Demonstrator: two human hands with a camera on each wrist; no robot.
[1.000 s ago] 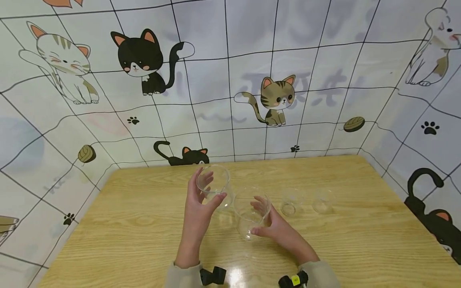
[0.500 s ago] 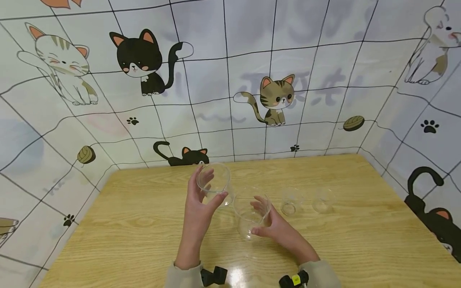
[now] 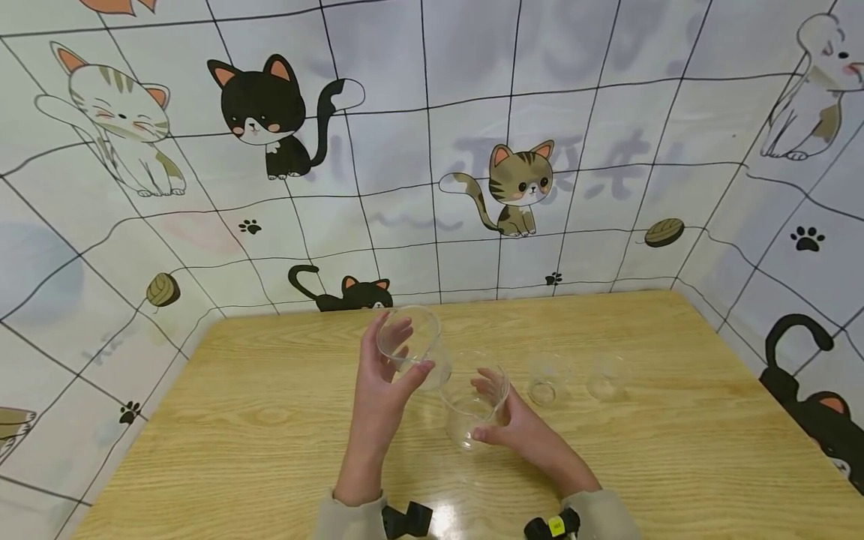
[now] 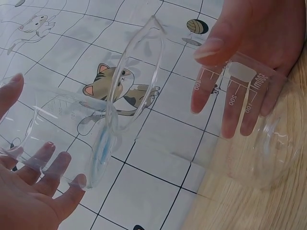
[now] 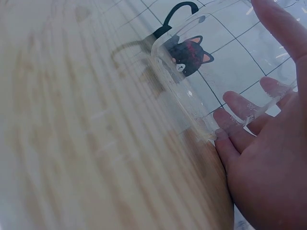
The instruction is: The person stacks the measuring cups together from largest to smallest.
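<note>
My left hand (image 3: 381, 390) grips a clear graduated beaker (image 3: 424, 346) between thumb and fingers, raised above the table. A wider clear beaker (image 3: 462, 416), marked 500 ml in the left wrist view, is held in my right hand (image 3: 516, 427), thumb in front and fingers behind. One end of the left-hand beaker (image 4: 57, 124) lies close to the rim of the 500 ml beaker (image 4: 268, 148); whether they touch I cannot tell. In the right wrist view, the fingers (image 5: 240, 108) show through the beaker wall, low over the tabletop.
Two smaller clear vessels (image 3: 542, 388) stand on the wooden table (image 3: 270, 420) to the right of my hands, the farther one (image 3: 606, 384) beside the first. Cat-patterned cloth (image 3: 391, 187) closes off the back and both sides.
My left hand and its beaker have shifted slightly right, nearer the 500 ml beaker. The right hand has stayed nearly still, as have the two smaller vessels.
</note>
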